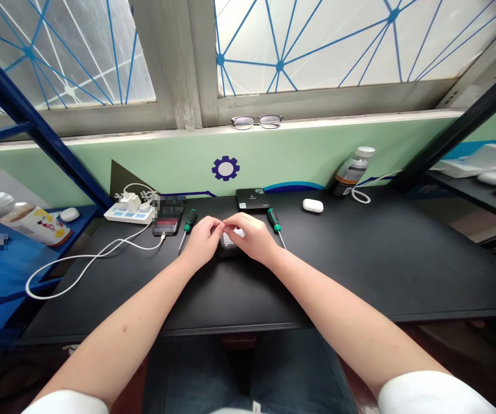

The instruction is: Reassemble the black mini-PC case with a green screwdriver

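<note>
Both my hands meet over a small dark flat device (229,244) with a white label, lying on the black desk (360,259). My left hand (205,237) has its fingers curled and pinched at the device's left edge. My right hand (252,234) lies over its right side, fingers bent down onto it; most of the device is hidden. Two green-handled screwdrivers flank the hands: one to the left (187,227), one to the right (275,224).
A phone (168,221) charges by a white cable from a power strip (129,213) at left. A black box (253,199), white earbud case (312,205), a bottle (354,169) and glasses (256,121) on the sill sit behind. A drink bottle (27,221) lies on the blue shelf.
</note>
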`<state>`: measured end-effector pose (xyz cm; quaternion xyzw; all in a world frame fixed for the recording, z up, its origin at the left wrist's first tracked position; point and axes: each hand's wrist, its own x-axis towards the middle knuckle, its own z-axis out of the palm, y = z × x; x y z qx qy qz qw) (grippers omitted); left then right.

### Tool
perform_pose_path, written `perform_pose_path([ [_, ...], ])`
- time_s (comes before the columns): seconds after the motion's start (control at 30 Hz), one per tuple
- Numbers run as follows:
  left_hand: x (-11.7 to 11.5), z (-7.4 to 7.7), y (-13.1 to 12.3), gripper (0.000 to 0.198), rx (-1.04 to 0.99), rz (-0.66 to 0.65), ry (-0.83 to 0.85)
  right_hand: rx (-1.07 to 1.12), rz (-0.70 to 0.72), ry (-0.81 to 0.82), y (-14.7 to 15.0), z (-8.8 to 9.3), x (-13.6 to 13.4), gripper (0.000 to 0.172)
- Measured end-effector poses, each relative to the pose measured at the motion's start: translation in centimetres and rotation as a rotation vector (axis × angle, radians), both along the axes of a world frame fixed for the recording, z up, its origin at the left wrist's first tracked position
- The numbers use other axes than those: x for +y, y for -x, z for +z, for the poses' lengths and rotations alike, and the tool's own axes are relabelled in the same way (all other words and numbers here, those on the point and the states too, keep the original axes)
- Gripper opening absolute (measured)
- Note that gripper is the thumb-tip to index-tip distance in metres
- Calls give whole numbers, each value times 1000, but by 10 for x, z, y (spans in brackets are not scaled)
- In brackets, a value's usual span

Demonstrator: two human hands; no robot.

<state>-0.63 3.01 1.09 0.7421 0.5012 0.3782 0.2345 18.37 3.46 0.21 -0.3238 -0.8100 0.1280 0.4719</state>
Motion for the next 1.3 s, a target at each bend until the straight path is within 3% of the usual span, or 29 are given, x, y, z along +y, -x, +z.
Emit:
perform_pose_path([
  [0.23, 0, -1, 0, 29, -155, -6, 180, -48, 10, 13, -3, -1, 2, 17],
  [0.37, 0, 0, 1, 27, -135, -34, 179, -102, -17, 56, -3, -1, 1, 16],
  [0.5, 1, 4, 12, 19, 123, -18, -57, -130, -15, 92, -11, -1, 5, 26],
  [0.6, 8, 6, 28, 20, 412, 89, -208, -144, -54, 157, -24, -2, 12, 28],
  [0.7, 15, 4, 44, 17, 607, 179, -209, -140, -137, 267, -38, -1, 21, 26],
  [0.83, 19, 3, 52, 14, 767, 101, -168, -141, -124, 390, -46, -2, 29, 23],
  [1.07, 17, 9, 53, 26, 887, -15, -75, -195, -29, 442, -51, 2, 30, 18],
  [1.3, 17, 9, 51, 30, 917, 26, -94, -187, -24, 485, -56, 0, 35, 23],
])
